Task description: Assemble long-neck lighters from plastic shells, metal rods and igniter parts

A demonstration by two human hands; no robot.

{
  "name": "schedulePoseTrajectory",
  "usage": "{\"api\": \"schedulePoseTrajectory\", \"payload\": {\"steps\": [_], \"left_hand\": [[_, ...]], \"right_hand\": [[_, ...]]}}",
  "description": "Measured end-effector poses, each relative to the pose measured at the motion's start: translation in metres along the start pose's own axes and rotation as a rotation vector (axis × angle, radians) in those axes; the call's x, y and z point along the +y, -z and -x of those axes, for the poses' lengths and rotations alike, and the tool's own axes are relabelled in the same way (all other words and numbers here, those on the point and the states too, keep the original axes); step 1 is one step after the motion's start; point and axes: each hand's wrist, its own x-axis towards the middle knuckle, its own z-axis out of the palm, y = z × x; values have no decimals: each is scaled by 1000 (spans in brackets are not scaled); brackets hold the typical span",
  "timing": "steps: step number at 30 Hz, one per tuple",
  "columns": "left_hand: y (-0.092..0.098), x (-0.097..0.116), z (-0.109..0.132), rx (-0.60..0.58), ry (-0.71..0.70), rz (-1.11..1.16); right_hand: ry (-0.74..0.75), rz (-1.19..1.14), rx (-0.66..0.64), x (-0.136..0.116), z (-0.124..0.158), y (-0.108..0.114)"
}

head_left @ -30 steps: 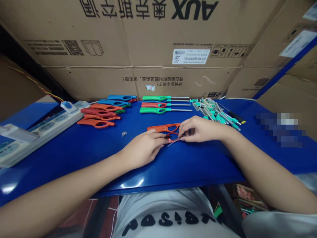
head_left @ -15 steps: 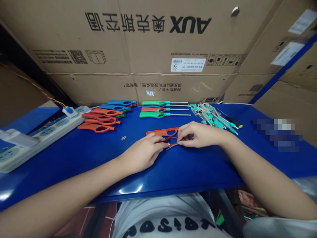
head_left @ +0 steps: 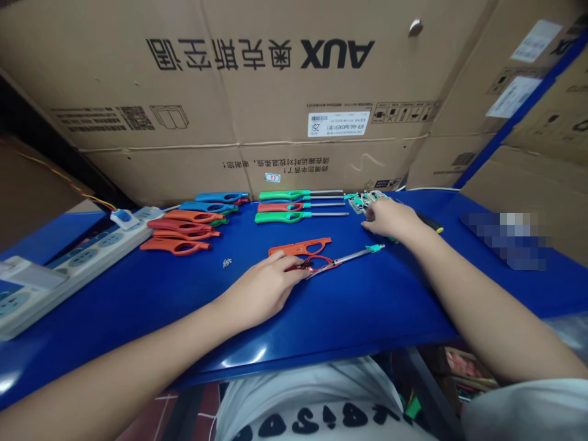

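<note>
My left hand [head_left: 269,278] is closed on a red lighter handle half [head_left: 328,262], its fingers over the left end. A metal tube [head_left: 351,255] with a teal tip lies in and across this half, pointing right. Just behind it, an orange handle half [head_left: 301,247] lies on the blue table. My right hand [head_left: 390,218] is at the pile of metal lighter tubes with teal parts [head_left: 367,197] on the right. Its fingers are curled down into the pile; what they pinch, if anything, is hidden.
Several coloured handle shells [head_left: 188,228] lie at the left beside a white power strip [head_left: 92,263]. Lighters with tubes [head_left: 282,207] lie in a row at the back. Small screws [head_left: 227,263] lie left of centre. A screwdriver [head_left: 432,222] is partly behind my right hand. Cardboard [head_left: 257,92] stands behind.
My right hand has left the red handle half and moved right and back to the tube pile. The tube with the teal tip now shows fully. My left hand stays on the handle half.
</note>
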Motion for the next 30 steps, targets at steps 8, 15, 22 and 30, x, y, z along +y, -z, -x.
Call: {"api": "schedulePoseTrajectory", "payload": {"steps": [8, 15, 22, 30], "left_hand": [[0, -2, -1, 4, -36, 17], [-3, -8, -1, 69, -85, 49], [-3, -10, -3, 88, -81, 98], [3, -6, -2, 3, 89, 116]], "right_hand": [[-100, -35, 32, 0, -2, 1], [-130, -13, -6, 0, -7, -3], [-124, -24, -9, 1, -8, -4], [-129, -52, 8, 5, -3, 5]]}}
